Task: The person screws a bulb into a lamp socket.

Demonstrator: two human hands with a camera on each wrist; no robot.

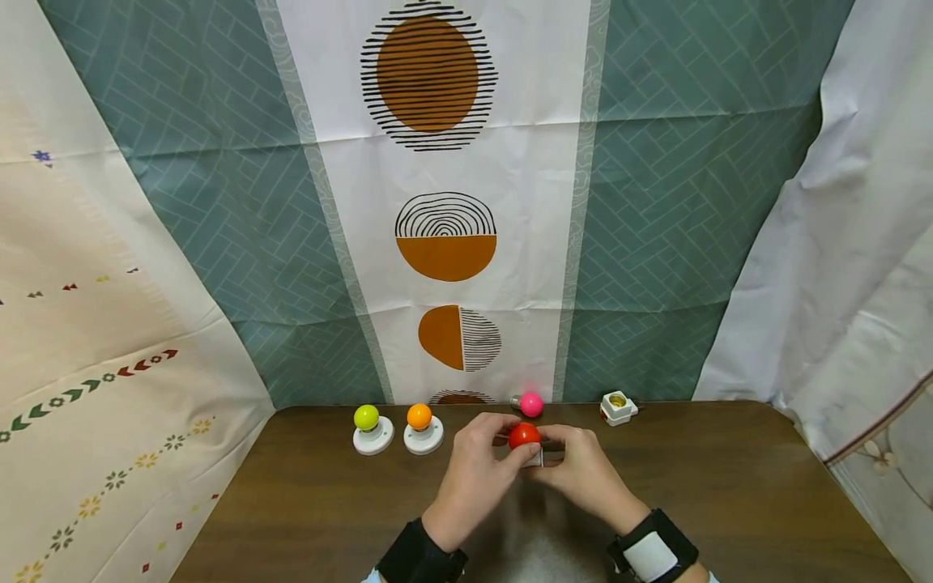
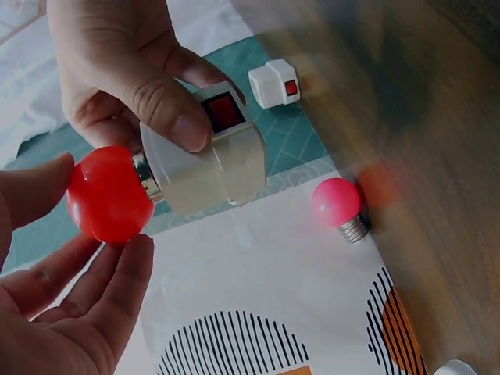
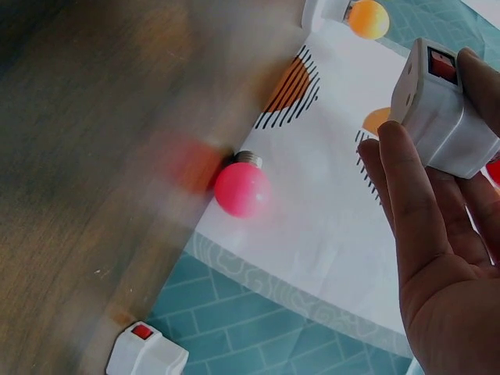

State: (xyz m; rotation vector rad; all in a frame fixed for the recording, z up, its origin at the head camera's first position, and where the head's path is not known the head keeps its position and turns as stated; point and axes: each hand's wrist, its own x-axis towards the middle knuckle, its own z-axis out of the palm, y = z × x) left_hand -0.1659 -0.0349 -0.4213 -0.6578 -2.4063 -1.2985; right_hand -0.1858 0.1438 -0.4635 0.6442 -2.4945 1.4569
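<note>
My left hand [image 1: 481, 460] grips a red light bulb [image 2: 112, 195] by its round globe, fingers and thumb spread about it. The bulb's metal base sits at the mouth of a white bulb socket [image 2: 207, 160] with a red rocker switch [image 2: 224, 112]. My right hand [image 3: 449, 258] holds that socket between thumb and fingers, thumb beside the switch. In the head view both hands meet over the middle of the table, and the socket is mostly hidden between them. A pink bulb [image 1: 531, 404] lies just beyond the hands at the table's back edge.
At the back left, a green bulb [image 1: 367, 417] and an orange bulb [image 1: 419, 416] stand in round white bases [image 1: 425, 439]. A second white switch socket [image 1: 617, 410] rests at the back right of the brown table [image 1: 321, 518]. A patterned cloth [image 1: 641, 243] hangs behind.
</note>
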